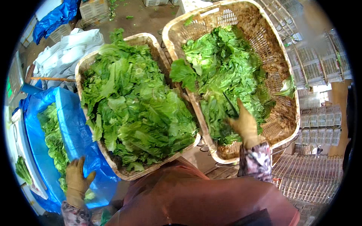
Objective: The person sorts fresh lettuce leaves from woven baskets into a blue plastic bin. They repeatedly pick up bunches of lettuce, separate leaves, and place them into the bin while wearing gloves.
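Note:
My right hand (245,124), in a tan glove, is above the leafy lettuce (234,67) in the right plastic crate (294,113). It grips a knife (230,103), whose dark blade points up and left over the leaves; the handle is hidden. My gloved left hand (77,176), fingers apart and holding nothing, is over the near end of a blue plastic-lined container (66,127) with lettuce (53,135) inside. Between the hands stands a second crate (128,176), heaped with loose green leaves (141,104).
White sacks (70,50) lie beyond the left crate, near a wooden stick (53,79). A white foam box edge (31,158) with greens is at far left. Stacked white crates (319,121) line the right side. Brown dirt coats the right crate's inner wall.

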Demonstrator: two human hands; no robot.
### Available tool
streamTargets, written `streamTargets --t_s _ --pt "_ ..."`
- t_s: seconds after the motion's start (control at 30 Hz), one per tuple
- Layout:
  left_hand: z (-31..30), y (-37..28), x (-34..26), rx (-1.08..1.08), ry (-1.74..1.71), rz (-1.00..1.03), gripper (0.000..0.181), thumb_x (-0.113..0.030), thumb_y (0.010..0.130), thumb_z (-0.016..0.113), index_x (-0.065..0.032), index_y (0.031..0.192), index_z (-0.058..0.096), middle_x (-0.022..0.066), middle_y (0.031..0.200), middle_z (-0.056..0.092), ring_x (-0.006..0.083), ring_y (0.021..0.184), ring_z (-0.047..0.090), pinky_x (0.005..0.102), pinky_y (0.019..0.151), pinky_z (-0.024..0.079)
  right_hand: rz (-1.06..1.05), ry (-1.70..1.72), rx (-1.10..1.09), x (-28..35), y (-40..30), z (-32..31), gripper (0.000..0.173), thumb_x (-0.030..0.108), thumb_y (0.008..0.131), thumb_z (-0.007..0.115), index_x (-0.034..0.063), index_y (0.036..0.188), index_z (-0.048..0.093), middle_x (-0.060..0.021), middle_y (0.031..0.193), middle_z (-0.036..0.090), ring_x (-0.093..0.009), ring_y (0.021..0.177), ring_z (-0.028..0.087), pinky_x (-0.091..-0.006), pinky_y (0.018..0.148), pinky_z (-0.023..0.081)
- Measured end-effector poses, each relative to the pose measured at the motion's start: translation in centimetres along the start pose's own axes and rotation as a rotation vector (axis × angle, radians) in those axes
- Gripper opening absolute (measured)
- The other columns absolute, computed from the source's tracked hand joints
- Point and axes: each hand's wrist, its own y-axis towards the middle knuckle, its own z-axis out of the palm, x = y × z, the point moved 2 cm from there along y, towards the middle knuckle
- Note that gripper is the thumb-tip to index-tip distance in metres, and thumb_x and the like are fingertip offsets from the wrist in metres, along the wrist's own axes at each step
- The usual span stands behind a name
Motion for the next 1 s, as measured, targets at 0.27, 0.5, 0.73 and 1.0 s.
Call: streamTargets --t_s 0.27,0.5,0.73,1.0 --pt "5.0 9.5 -29.3 0.621 -1.146 0.485 0.062 -0.020 0.086 0.078 -0.0049 0.140 0.052 0.0141 0.128 0.064 0.0260 0.121 0.058 0.0359 0.104 0.045 -0.160 0.374 -0.235 -6.5 2.0 2.2 0.043 0.025 0.069 0.087 0.0029 0.102 0.071 -0.0154 0.095 0.072 -0.027 0.081 0.071 -0.0349 0.071 0.058" --pt "8.2 13.2 -33.2 0.931 -2.025 0.158 0.083 -0.024 0.081 0.083 -0.0057 0.149 0.039 0.0114 0.131 0.062 0.0242 0.119 0.059 0.0379 0.101 0.049 -0.850 0.232 0.034 -0.6 -8.8 -0.5 0.071 0.028 0.072 0.084 0.0051 0.132 0.054 -0.0243 0.120 0.062 -0.036 0.096 0.069 -0.0412 0.080 0.058" --pt "4.1 9.6 -23.4 0.311 -1.559 0.522 0.083 -0.019 0.073 0.084 -0.0065 0.143 0.043 0.0069 0.130 0.060 0.0214 0.117 0.060 0.0386 0.098 0.051 -0.951 0.039 -0.295 6.4 -6.8 -6.0 0.038 0.006 0.074 0.065 0.0113 0.111 0.069 -0.0112 0.123 0.067 -0.024 0.074 0.068 -0.0341 0.063 0.054" --pt "7.7 0.9 -23.2 0.602 -2.141 0.297 0.091 -0.031 0.073 0.084 -0.0053 0.147 0.039 0.0090 0.137 0.055 0.0227 0.123 0.055 0.0401 0.103 0.046 -1.087 -0.209 -0.354 11.5 -9.3 -4.5 0.047 0.007 0.080 0.057 0.0139 0.126 0.063 -0.0114 0.137 0.058 -0.021 0.064 0.065 -0.0331 0.054 0.052"
